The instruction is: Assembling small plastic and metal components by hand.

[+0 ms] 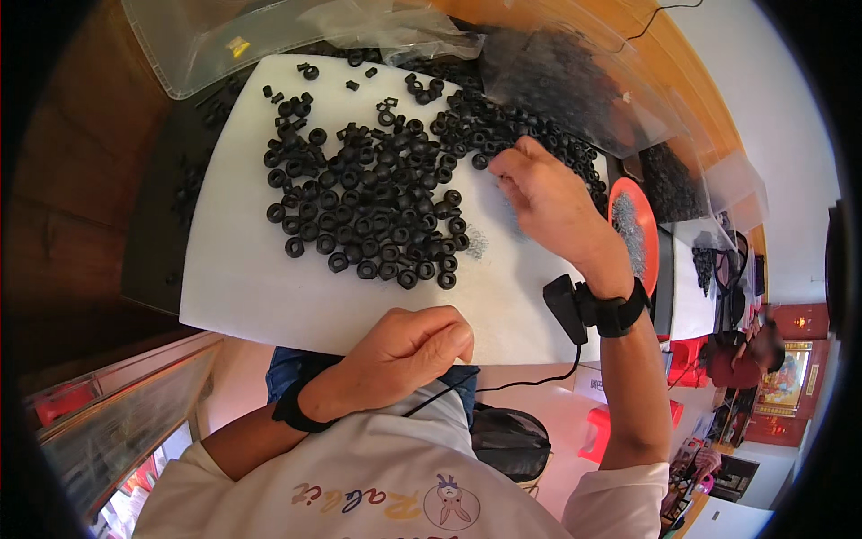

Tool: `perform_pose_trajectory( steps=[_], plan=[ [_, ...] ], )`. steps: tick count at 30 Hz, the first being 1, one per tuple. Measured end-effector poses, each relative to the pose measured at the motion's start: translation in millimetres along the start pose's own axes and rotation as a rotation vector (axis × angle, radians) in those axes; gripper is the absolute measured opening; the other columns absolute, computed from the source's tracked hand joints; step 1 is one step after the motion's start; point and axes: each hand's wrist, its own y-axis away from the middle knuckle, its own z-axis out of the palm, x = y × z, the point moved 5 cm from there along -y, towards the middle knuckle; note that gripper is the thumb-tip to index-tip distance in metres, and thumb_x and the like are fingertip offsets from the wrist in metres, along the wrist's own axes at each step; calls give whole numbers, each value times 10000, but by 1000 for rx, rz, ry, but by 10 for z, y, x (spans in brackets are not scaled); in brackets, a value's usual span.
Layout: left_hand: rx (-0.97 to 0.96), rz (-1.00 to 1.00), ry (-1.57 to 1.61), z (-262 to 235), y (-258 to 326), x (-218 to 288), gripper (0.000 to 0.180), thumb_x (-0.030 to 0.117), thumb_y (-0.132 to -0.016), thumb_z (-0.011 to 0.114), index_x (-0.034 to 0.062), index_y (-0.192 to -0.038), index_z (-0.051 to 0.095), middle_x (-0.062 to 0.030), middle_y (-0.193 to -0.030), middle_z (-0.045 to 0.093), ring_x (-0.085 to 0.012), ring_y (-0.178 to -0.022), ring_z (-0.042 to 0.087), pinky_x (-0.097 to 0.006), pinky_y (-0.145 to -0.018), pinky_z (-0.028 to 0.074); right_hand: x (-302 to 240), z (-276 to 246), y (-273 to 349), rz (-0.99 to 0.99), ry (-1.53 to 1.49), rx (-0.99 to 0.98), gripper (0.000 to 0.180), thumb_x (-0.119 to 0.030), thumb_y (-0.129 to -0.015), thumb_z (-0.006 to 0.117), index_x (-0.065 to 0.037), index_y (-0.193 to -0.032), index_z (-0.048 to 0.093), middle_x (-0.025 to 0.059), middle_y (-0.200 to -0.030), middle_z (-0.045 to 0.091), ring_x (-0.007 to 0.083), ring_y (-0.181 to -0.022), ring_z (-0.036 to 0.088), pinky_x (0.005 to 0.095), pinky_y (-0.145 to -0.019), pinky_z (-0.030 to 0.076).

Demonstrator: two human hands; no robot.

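My right hand (548,198) hangs over the far right part of a white foam sheet (242,242), its fingers bent and pressed together beside a heap of small black parts (516,130). Whatever sits between its fingertips is hidden. Near the sheet's front edge rests my left hand (395,355), fingers curled in; its inside cannot be seen. Many round black ring-like parts with holes (359,202) are spread across the middle of the sheet. Between them and my right hand lies a small patch of tiny grey pieces (478,241).
An orange-red bowl (653,242) of small grey metal pieces stands at the right. Clear bags of black parts (557,76) lie at the back, with a clear plastic bin (180,54) at far left. A device with a cable (566,305) is strapped to my right wrist. Another person (741,359) is at far right.
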Motion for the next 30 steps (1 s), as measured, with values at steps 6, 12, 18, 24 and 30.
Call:
perform_pose_trajectory(
  steps=[6,12,18,24,30],
  plan=[
    [0,-8,-18,-4,2,-18,274,226,-993,443,12,-851,537,49,-568,365,-26,-526,303,-213,-477,259,-73,49,-135,10,9,41,161,-36,-820,589,-21,-978,565,129,-901,523,339,-827,570,398,-704,463],
    [4,-14,-19,-1,17,2,281,229,-996,433,13,-849,537,48,-576,367,-25,-526,307,-210,-478,259,-181,83,-85,-62,-22,-34,133,-62,-806,603,-13,-918,551,139,-897,534,351,-790,590,433,-659,484],
    [-7,-35,-18,-3,-25,13,315,233,-1005,417,-22,-859,530,0,-586,429,-59,-511,387,-221,-492,353,-183,78,14,-85,2,34,145,-95,-796,621,-10,-874,532,146,-886,543,359,-755,602,440,-615,497],
    [93,66,76,-22,-37,-13,262,252,-1001,426,0,-996,496,-21,-686,468,-70,-583,444,-231,-540,392,-509,-322,381,-123,-107,103,169,-119,-789,632,-14,-855,518,128,-842,523,340,-673,590,420,-570,497],
    [227,110,155,-24,-34,-5,237,268,-990,466,36,-1040,482,4,-777,499,-57,-661,475,-206,-595,412,-987,-305,754,-229,-195,-18,253,-26,-729,682,5,-944,553,102,-845,520,259,-604,578,348,-498,486]
  ],
)
